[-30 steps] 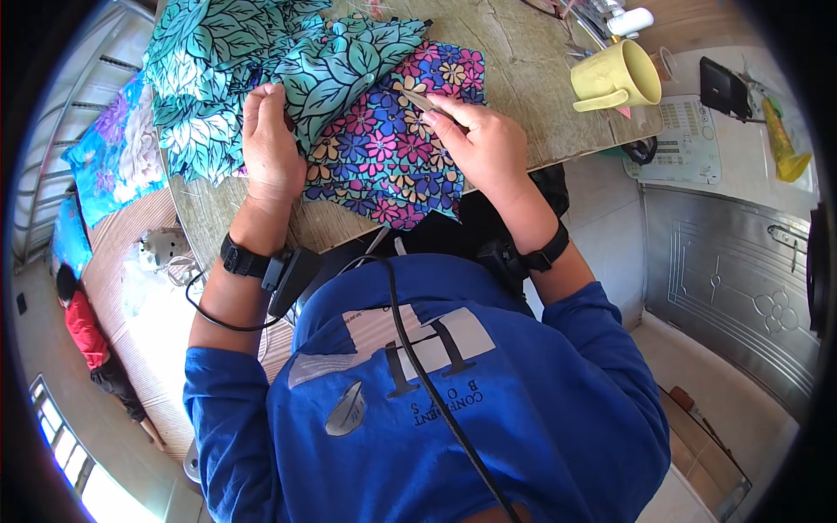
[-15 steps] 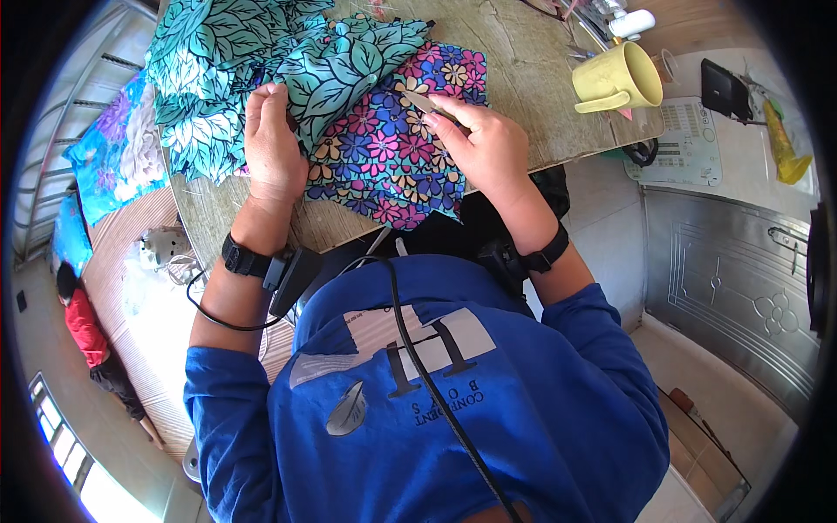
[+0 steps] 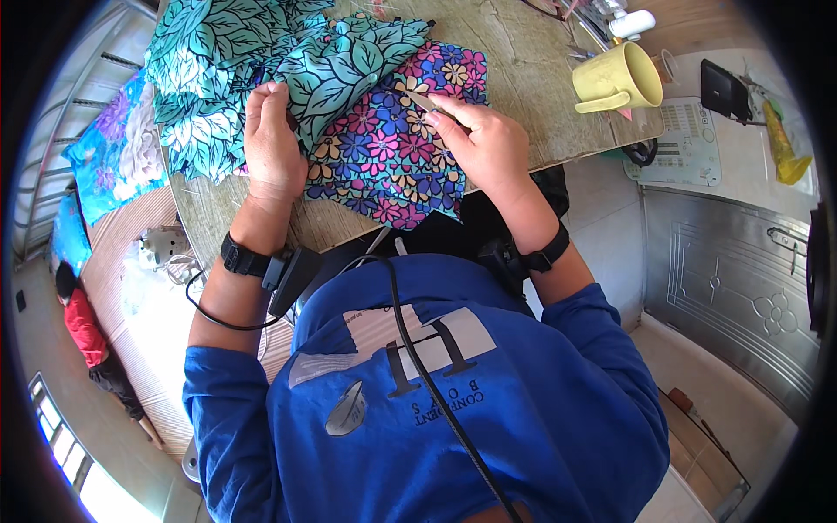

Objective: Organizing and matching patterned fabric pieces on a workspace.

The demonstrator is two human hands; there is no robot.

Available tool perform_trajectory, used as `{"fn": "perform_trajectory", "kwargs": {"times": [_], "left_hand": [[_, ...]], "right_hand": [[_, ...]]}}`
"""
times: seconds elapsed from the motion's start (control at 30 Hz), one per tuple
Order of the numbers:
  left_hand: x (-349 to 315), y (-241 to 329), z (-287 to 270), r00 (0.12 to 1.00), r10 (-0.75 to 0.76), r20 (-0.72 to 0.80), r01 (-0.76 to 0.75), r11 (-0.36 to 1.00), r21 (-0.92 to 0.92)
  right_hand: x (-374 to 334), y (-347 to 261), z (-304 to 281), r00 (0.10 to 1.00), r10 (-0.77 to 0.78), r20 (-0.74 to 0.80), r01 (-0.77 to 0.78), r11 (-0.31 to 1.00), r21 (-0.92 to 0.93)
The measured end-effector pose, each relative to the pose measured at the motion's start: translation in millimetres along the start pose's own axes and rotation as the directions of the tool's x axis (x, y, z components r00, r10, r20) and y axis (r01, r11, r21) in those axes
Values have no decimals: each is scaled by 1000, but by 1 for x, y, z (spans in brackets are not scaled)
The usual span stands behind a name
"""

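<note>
My left hand (image 3: pixel 275 144) is closed at the near edge of a bunched teal leaf-print fabric (image 3: pixel 344 65), its fingertips pinched on the cloth. Between the thumb and fingers of my right hand (image 3: pixel 488 144) is a pair of thread snips (image 3: pixel 420 101); only the pointed metal blade shows clearly, aimed up and to the left. That blade lies over a multicoloured flower-print fabric (image 3: pixel 384 148), which spreads between my hands and hangs slightly past the table's near edge. The leaf-print cloth overlaps the flower print's far left part.
A yellow mug (image 3: pixel 615 80) lies on its side at the right of the wooden table (image 3: pixel 514 61). Beyond the table's right edge are a pale control panel (image 3: pixel 684 144) and a metal door (image 3: pixel 732 279). A person in red (image 3: pixel 85 327) is at the far left.
</note>
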State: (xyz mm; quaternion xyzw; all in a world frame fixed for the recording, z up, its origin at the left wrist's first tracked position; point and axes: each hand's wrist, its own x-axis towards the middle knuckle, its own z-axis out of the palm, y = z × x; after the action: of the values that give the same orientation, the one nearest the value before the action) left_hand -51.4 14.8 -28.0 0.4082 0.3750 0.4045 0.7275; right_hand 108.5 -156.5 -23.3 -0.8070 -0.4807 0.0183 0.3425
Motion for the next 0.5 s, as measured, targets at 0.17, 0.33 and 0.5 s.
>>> {"fn": "perform_trajectory", "kwargs": {"times": [0.17,0.33,0.5], "left_hand": [[1,-1,-1,1000,9,5,-9,1000,2],[4,-5,-3,998,53,16,-53,999,-2],[-3,-3,1,989,114,92,-122,990,77]], "right_hand": [[-2,4,3,996,-38,-76,41,999,33],[-2,8,2,998,-30,-52,33,997,67],[-3,6,0,998,-45,-38,46,999,19]]}}
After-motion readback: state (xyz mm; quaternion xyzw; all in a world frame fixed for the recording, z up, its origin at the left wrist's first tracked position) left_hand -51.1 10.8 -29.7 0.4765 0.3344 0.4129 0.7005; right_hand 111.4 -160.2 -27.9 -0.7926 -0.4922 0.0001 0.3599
